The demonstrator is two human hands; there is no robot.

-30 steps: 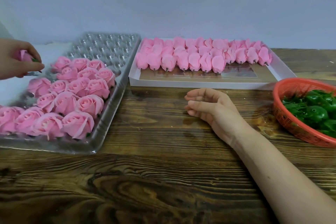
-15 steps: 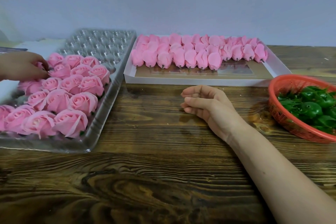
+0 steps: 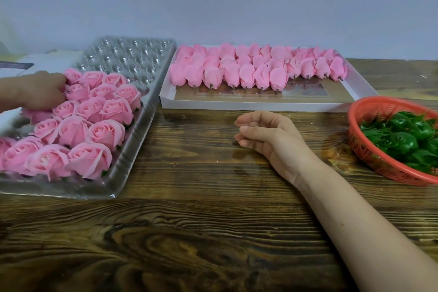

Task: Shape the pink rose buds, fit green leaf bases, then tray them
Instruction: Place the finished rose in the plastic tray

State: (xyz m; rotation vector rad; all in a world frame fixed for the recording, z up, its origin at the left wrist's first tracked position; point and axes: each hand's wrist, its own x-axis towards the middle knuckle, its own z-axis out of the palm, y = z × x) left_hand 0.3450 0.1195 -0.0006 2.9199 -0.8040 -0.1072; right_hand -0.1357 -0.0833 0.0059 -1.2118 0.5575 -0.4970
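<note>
My left hand (image 3: 40,94) is down on the left side of the clear plastic tray (image 3: 142,111), its fingers curled over a pink rose that the hand mostly hides. Several shaped pink roses (image 3: 94,130) with green bases fill the near part of the tray in rows. Unshaped pink buds (image 3: 258,66) lie in rows in a white cardboard tray (image 3: 237,104) at the back. Green leaf bases (image 3: 403,140) are piled in a red basket (image 3: 360,147) at the right. My right hand (image 3: 267,136) rests on the wooden table, fingers loosely curled and holding nothing.
The far part of the clear tray shows bare moulded cups (image 3: 132,57). A white sheet or box (image 3: 45,60) lies behind the tray on the left. A grey wall stands right behind the table. Bare wood (image 3: 189,232) stretches between me and the trays.
My left hand has carried the pink rose from the air at the left down into the clear tray among the other roses. My right hand has stayed on the table.
</note>
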